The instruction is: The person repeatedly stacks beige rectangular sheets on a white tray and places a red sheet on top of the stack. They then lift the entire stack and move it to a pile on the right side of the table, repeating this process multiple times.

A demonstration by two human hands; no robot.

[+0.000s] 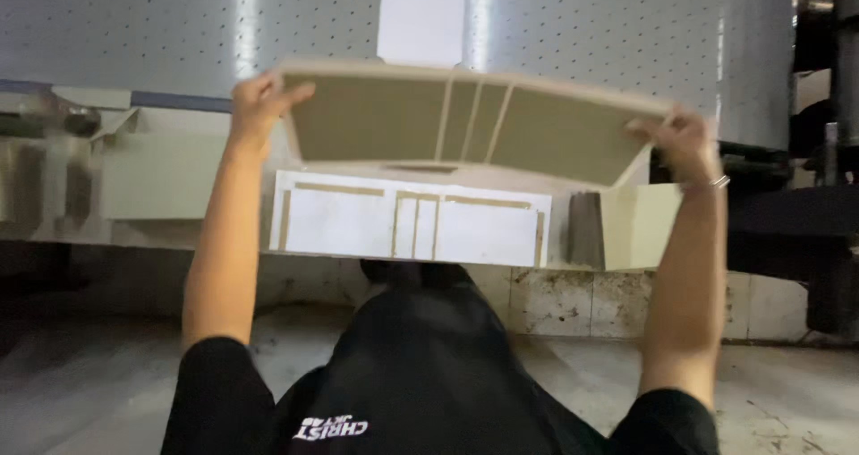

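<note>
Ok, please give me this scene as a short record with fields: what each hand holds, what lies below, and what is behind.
left hand: grips the left edge of the cardboard sheet, raised and tilted
right hand: grips the right edge of the same sheet; a bracelet on the wrist
below the sheet: white flat panels with tan strips
behind: grey perforated metal wall
floor: worn concrete
clothing: black top with short sleeves

Board (394,115) above sheet stack (407,222), perforated drum (179,25) behind
</note>
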